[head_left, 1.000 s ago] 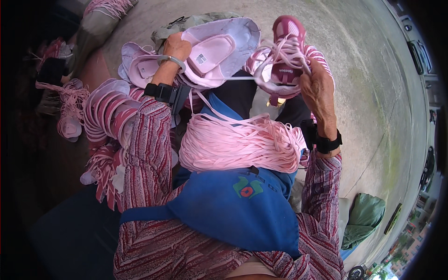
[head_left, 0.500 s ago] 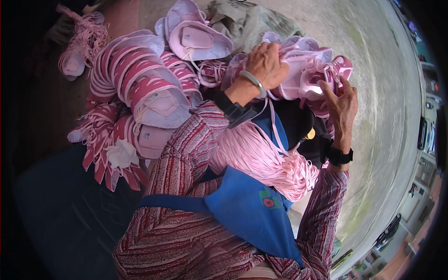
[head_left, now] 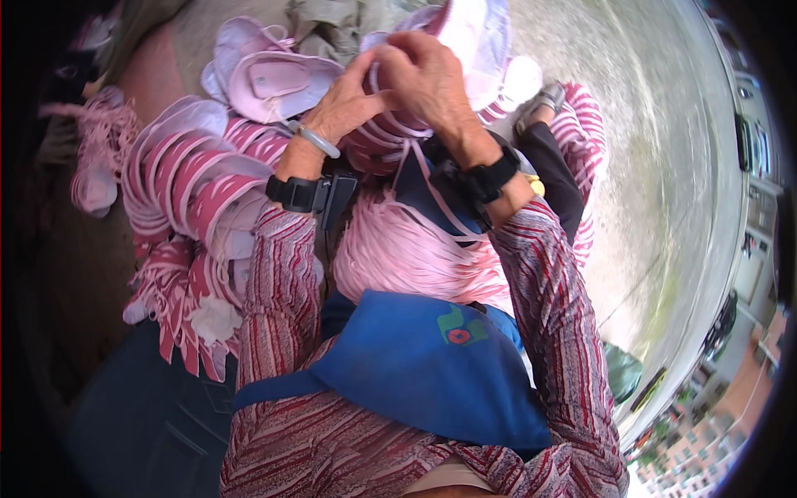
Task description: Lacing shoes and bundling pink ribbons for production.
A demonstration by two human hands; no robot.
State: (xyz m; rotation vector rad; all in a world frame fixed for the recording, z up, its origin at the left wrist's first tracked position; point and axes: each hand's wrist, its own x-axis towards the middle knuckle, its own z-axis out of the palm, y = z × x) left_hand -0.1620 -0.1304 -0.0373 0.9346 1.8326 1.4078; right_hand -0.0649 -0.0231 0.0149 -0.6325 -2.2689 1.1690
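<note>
My left hand (head_left: 353,104) curls round the edge of a pink shoe upper (head_left: 376,79), thumb on one side and fingers on the other. Right beside it, my right hand (head_left: 427,83) bends its fingers in against the left fingertips; what they pinch is hidden. Below and behind both hands lies a row of nested pink-and-white shoe uppers (head_left: 378,149). Pale lilac uppers (head_left: 477,46) stand up just beyond my right hand. Across my lap spreads a thick bundle of pink laces (head_left: 415,253), and one lace runs up from it toward the uppers.
More stacked uppers (head_left: 195,170) fill the left side, with lilac ones (head_left: 270,79) at their far end. A tied bunch with loose laces (head_left: 104,149) lies farther left. A striped row of uppers (head_left: 581,158) and a grey shoe (head_left: 544,104) are on the concrete floor (head_left: 656,199) at right.
My right hand has left the laced upper at the right and come over beside my left hand. The view has shifted, so the piles at left sit lower and farther left.
</note>
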